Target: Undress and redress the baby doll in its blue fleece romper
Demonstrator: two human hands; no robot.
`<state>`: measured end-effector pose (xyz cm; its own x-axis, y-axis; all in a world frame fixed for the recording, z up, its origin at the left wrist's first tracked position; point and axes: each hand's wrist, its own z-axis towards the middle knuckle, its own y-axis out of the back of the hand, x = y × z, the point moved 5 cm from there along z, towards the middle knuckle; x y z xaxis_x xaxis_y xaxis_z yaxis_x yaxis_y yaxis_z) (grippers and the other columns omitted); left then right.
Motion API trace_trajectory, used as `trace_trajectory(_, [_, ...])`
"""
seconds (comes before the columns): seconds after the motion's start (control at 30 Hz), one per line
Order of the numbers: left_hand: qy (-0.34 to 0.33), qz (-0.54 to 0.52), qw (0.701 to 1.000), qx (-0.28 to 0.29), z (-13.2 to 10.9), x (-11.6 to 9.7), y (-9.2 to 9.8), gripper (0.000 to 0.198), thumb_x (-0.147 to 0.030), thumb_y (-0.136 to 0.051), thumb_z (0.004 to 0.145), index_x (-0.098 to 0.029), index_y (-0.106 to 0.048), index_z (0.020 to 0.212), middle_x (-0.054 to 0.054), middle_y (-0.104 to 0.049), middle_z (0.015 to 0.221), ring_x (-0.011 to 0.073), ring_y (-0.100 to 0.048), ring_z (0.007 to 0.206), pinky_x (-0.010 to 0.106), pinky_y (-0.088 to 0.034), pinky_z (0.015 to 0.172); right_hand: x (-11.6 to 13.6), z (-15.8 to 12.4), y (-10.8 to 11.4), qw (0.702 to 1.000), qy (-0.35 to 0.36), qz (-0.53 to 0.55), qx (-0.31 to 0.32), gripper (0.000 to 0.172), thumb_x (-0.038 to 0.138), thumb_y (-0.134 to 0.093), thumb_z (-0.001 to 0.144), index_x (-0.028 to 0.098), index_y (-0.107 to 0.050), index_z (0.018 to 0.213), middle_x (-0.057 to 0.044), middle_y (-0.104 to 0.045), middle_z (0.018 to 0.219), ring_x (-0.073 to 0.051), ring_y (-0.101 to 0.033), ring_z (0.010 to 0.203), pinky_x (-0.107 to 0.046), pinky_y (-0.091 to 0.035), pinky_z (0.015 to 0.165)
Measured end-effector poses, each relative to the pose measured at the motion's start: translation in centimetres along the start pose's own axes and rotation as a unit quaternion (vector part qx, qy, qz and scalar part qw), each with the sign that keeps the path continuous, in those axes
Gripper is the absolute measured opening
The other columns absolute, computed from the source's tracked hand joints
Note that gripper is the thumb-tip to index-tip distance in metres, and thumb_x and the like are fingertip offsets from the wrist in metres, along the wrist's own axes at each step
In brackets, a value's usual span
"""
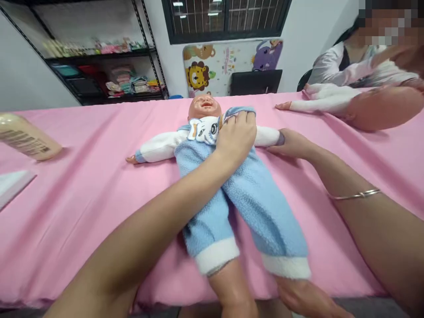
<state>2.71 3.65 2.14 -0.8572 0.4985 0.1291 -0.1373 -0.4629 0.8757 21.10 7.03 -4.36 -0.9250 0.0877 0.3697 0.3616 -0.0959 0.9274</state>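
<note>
A baby doll (pixel 203 107) lies on its back on the pink-covered table (pixel 82 190), head away from me, dressed in a blue fleece romper (pixel 255 194) with white sleeves and cuffs. My left hand (pixel 236 134) rests on the doll's chest near its far shoulder, fingers pressing the blue fabric by the collar. My right hand (pixel 291 143) holds the end of the doll's outstretched sleeve on the right side. The doll's bare legs hang over the near table edge.
A beige bottle (pixel 28 137) lies at the left, with a white flat object (pixel 13 183) below it. Another person (pixel 361 66) sits at the far right, handling a second doll (pixel 380 108). Shelves with folded items (pixel 109 75) stand behind.
</note>
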Motion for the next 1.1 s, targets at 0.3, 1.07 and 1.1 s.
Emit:
trace_trajectory(0.3, [-0.001, -0.018, 0.992, -0.122, -0.4, 0.2, 0.6, 0.045, -0.011, -0.024, 0.098, -0.016, -0.049, 0.135, 0.013, -0.061, 0.117, 0.0202, -0.061, 0.1, 0.027, -0.048, 0.085, 3.4, -2.3, 5.3, 0.881, 0.172, 0.389, -0.208, 0.039, 0.034, -0.083, 0.063, 0.021, -0.064, 0.094, -0.006, -0.063, 0.089, -0.024, -0.062, 0.085, -0.04, -0.054, 0.077])
trace_trajectory(1.07, [-0.117, -0.156, 0.975, 0.106, 1.3, 3.4, -0.6, 0.033, -0.024, -0.056, 0.085, -0.012, -0.058, 0.116, 0.012, -0.064, 0.109, 0.0263, -0.06, 0.103, 0.036, -0.045, 0.092, 8.5, -2.6, 0.9, 0.773, 0.132, 0.62, 0.042, 0.017, 0.032, -0.067, 0.078, 0.018, -0.059, 0.074, -0.003, -0.064, 0.083, -0.017, -0.062, 0.081, -0.034, -0.052, 0.08])
trace_trajectory(1.1, [-0.12, -0.149, 0.977, 0.098, 1.2, 3.3, -0.5, 0.033, -0.024, -0.055, 0.085, -0.013, -0.058, 0.116, 0.012, -0.064, 0.11, 0.0261, -0.06, 0.103, 0.036, -0.045, 0.091, 8.1, -2.1, 0.6, 0.769, 0.115, 0.627, 0.047, 0.016, 0.032, -0.065, 0.079, 0.019, -0.057, 0.074, -0.003, -0.064, 0.082, -0.017, -0.062, 0.079, -0.035, -0.053, 0.079])
